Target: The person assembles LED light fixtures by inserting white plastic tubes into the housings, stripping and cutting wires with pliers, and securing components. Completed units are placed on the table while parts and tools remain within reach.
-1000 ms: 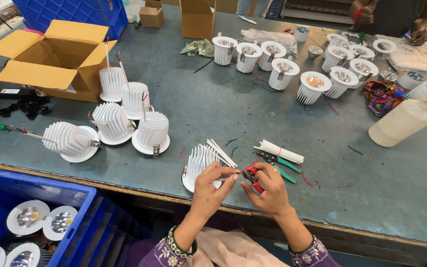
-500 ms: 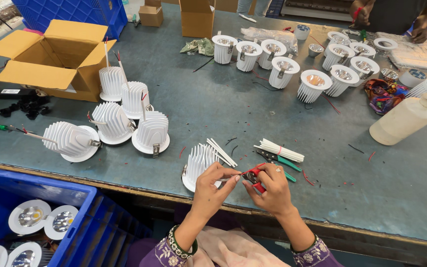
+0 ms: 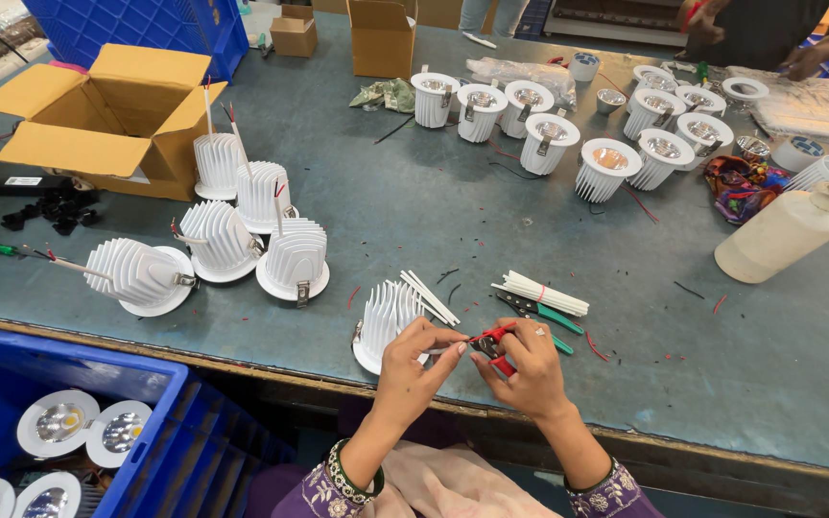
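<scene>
Hard to make out: what the left hand (image 3: 416,360) pinches btwn thumb and forefinger, a thin pale wire end (image 3: 455,347) w/ its tip lost against the fingers. The right hand (image 3: 528,363) is curled around red-handled cutters (image 3: 492,342); the fingers cover most of the tool, so only the red grips and a dark nose show, and whether the blades are shut on the wire can't be told. Both hands sit low centre of the frame, nearly touching, over the near table edge (image 3: 722,451). Just behind the left hand, lower centre, stands a white finned downlight housing (image 3: 386,317), ribbed all round, flared at the base, partly blocked by the fingers; thin white sleeves (image 3: 431,297) rest on it. Right of that, a bundle of white tubes (image 3: 541,293) and green-handled pliers (image 3: 541,314), half under the bundle. Left centre: five more finned housings (image 3: 242,225), some tipped over. Upper left: open cardboard box (image 3: 107,120). Lower left: blue crate (image 3: 69,422), cut off by the frame, w/ finished lamps face up. Upper right: a row of upright housings (image 3: 606,144), another person's hands cut off at the top edge, a pale plastic bottle (image 3: 784,235) on its side.
</scene>
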